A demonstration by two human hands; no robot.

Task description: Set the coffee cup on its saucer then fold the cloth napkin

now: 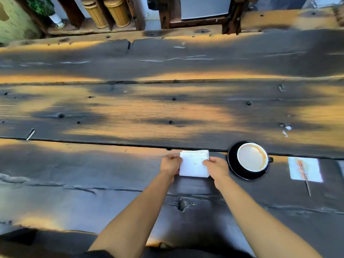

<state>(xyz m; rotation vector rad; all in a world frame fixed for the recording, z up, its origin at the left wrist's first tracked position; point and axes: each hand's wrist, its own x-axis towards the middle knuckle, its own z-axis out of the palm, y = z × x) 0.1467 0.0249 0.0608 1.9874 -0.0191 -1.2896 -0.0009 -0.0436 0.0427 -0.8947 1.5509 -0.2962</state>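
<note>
A black coffee cup [252, 158] with a pale, coffee-stained inside stands on its black saucer [232, 161] near the table's front right. Just left of it lies a white napkin [193, 164], folded into a small thick rectangle with layered edges at its far side. My left hand [170, 163] grips the napkin's left edge. My right hand [216, 167] grips its right edge, close to the saucer's rim without touching it.
A stained white paper [305, 169] with a thin stick [306, 181] across it lies right of the saucer. The dark wooden plank table [130, 112] stretches far ahead and left. Bamboo containers [117, 12] and a plant [42, 7] stand beyond its far edge.
</note>
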